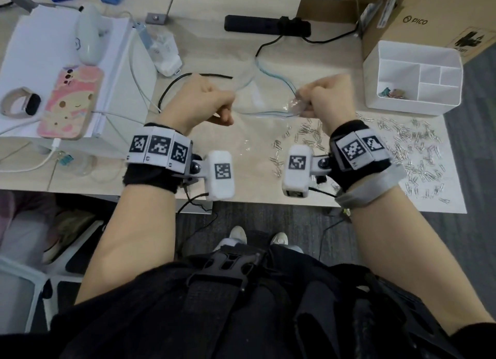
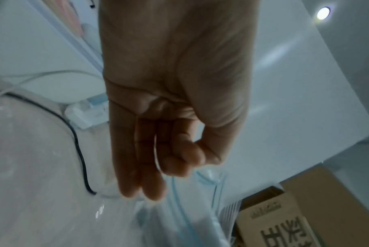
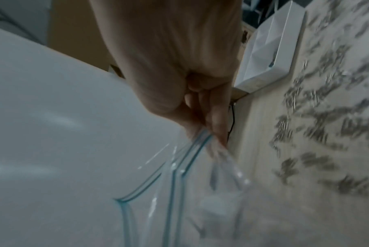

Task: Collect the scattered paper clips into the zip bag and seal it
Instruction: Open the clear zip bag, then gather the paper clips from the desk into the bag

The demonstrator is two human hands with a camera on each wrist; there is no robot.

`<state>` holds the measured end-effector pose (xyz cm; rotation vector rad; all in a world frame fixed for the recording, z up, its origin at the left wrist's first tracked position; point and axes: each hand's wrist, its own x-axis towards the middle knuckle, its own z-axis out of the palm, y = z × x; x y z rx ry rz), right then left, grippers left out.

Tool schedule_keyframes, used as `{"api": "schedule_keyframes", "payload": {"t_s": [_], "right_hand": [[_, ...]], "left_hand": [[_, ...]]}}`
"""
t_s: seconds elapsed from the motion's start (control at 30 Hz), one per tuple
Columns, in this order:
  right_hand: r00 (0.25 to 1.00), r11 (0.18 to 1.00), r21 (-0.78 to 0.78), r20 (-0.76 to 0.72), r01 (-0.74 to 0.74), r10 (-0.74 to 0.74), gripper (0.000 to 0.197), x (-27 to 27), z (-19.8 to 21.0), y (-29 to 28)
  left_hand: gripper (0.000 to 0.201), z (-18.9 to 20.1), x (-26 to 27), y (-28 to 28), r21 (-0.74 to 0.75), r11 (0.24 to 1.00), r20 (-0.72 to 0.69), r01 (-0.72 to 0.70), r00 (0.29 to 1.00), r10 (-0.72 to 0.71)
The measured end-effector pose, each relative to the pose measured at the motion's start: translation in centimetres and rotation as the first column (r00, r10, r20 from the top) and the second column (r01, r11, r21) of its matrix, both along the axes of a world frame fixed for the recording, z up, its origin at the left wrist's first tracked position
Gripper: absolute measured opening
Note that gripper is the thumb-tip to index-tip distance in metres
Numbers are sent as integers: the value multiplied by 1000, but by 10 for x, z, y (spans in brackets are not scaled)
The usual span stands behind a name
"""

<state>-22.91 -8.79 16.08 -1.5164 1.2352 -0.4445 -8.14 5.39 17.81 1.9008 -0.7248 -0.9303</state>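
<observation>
The light wooden desk (image 1: pixel 214 49) carries everything, and the clear zip bag (image 1: pixel 257 101) held above its middle serves as the landmark. Far right of the bag and behind it stands a brown cardboard box (image 1: pixel 418 15) printed PICO. Left of the bag is a white box (image 1: pixel 67 71) with a pink-cased phone (image 1: pixel 71 101) and a smartwatch (image 1: pixel 22 105) lying on it. To the bag's right sits a white divided organiser tray (image 1: pixel 413 79) with a few coloured clips in one compartment. Behind the bag lies a black power strip (image 1: pixel 265 25).

The bag itself hangs between both hands, its blue-lined zip mouth pulled wide open. The left hand (image 1: pixel 204 101) is curled into a fist on the bag's left edge; in the left wrist view its forefinger and thumb pinch the plastic. The right hand (image 1: pixel 327 98) is also curled, pinching the bag's right edge by the zip line (image 3: pixel 200 142).

The silver paper clips (image 1: pixel 402 149) lie scattered on the desk and a white sheet, below and to the right of the bag, none visibly inside it.
</observation>
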Motion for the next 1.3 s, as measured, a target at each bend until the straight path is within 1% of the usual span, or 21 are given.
{"api": "schedule_keyframes", "payload": {"t_s": [0.13, 0.27, 0.4, 0.47, 0.53, 0.6, 0.67, 0.77, 0.87, 0.93, 1.0, 1.1, 1.13, 1.2, 1.3], "right_hand": [[997, 999, 13, 54, -50, 50, 17, 13, 4, 10], [992, 993, 37, 72, -109, 106, 5, 15, 1, 9], [973, 973, -8, -33, -229, 228, 18, 24, 1, 11], [962, 963, -42, -75, -266, 262, 19, 27, 0, 12], [969, 971, -86, -125, -223, 211, 15, 25, -3, 10], [982, 983, -148, -171, -106, 80, 14, 19, -8, 3], [987, 987, -163, -158, 4, -30, 18, 11, -12, -3], [992, 989, -131, -96, 66, -79, 21, 6, -16, -4], [995, 987, -141, -45, 81, -89, 19, 6, -16, 0], [999, 993, -113, -2, 46, -47, 20, 5, -14, 3], [999, 998, -58, 40, -2, 5, 19, 2, -11, 5], [998, 998, -46, 51, -40, 42, 17, -1, -10, 9], [998, 998, -59, 43, -33, 36, 17, -4, -12, 10], [1000, 996, -90, 8, 20, -20, 20, -14, -16, 10], [985, 978, -125, -34, 166, -172, 21, -39, -19, 7]], "left_hand": [[28, 3, 3, -7, 50, 999, 53, 17, 998, -20], [29, 3, 5, -9, 69, 997, 49, 17, 999, -21], [29, -2, -2, -13, 87, 993, 45, 74, 996, -79], [30, -3, -2, -15, 99, 992, 82, 74, 993, -82], [31, -5, 5, -14, 110, 994, 134, 23, 990, -38], [33, -9, 15, -11, 115, 988, 191, -105, 978, 81], [31, -11, 25, -7, 111, 967, 246, -231, 949, 198], [25, -15, 26, -8, 123, 956, 285, -265, 933, 222], [25, -21, 25, -10, 57, 942, 277, -330, 912, 303], [23, -24, 21, -13, 33, 948, 233, -316, 925, 300], [19, -27, 14, -19, 42, 967, 164, -252, 956, 242], [34, -34, 1, -27, 81, 985, 121, -152, 982, 142], [35, -37, -2, -30, 81, 989, 114, -122, 987, 112], [32, -41, -5, -32, 85, 992, 152, -95, 985, 81], [26, -40, -5, -33, 89, 986, 224, -142, 967, 120]]}}
